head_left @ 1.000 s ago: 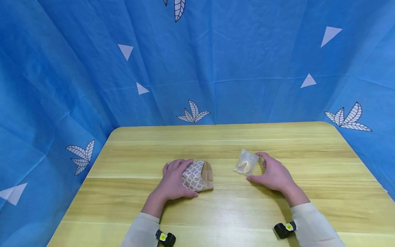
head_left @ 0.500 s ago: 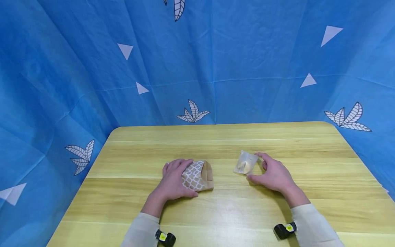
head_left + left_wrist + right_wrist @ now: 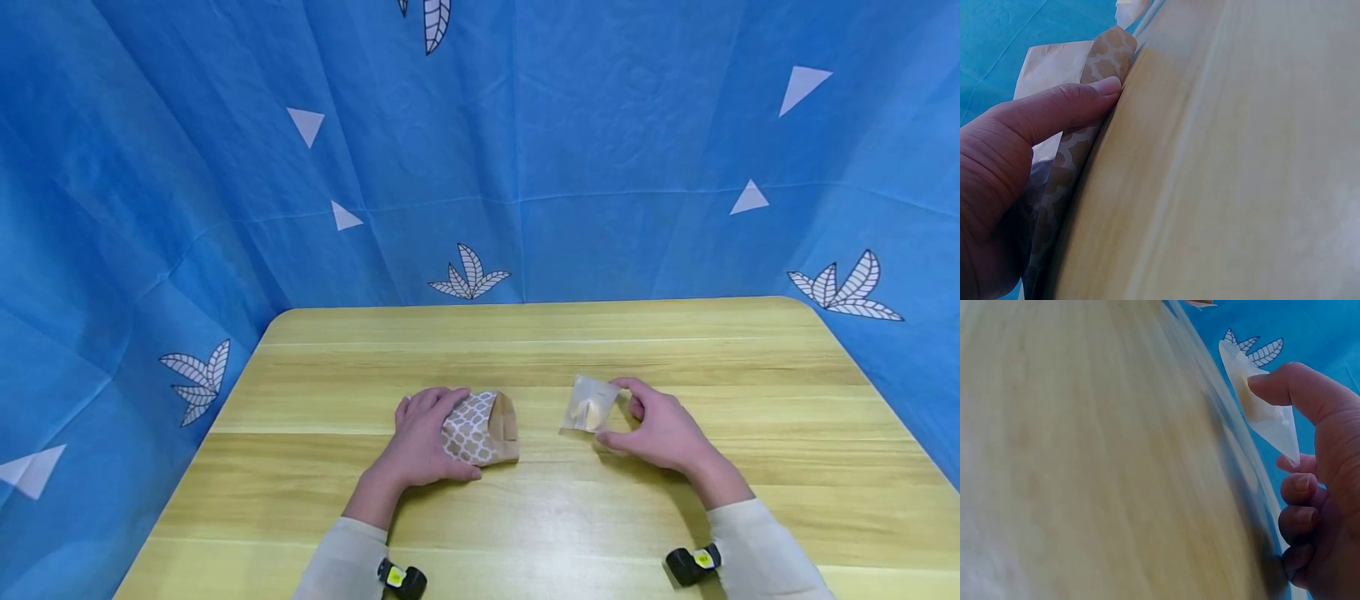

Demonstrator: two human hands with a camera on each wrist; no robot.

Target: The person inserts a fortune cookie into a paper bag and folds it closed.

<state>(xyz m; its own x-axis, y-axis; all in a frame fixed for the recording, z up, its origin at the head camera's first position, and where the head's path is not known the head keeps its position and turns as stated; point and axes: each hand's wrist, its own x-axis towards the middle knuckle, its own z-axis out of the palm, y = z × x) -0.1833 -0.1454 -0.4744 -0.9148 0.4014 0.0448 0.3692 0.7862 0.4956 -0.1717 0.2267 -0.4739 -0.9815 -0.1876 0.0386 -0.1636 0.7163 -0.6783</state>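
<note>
On the table lies a brown paper bag point(image 3: 471, 427) with a white lattice print, its open mouth facing right. My left hand point(image 3: 426, 442) spans it from the left, holding it between the fingers at the far side and the thumb point(image 3: 1072, 107) along the near edge. To the right, my right hand point(image 3: 663, 429) pinches a small translucent packet point(image 3: 588, 406) between thumb and index finger. Something pale and rounded shows inside the packet. In the right wrist view the packet point(image 3: 1266, 415) stands tilted at the thumb tip, and the other fingers point(image 3: 1299, 522) are curled without holding anything.
The wooden table point(image 3: 540, 517) has rounded far corners. Behind and beside it hangs a blue curtain point(image 3: 600, 150) with white leaves and triangles. A small black camera is strapped to each wrist, the left camera point(image 3: 405, 579) and the right camera point(image 3: 690, 564).
My right hand has shifted slightly left with the packet, which moves toward the bag and a little nearer to me. The left hand and the paper bag have stayed in place.
</note>
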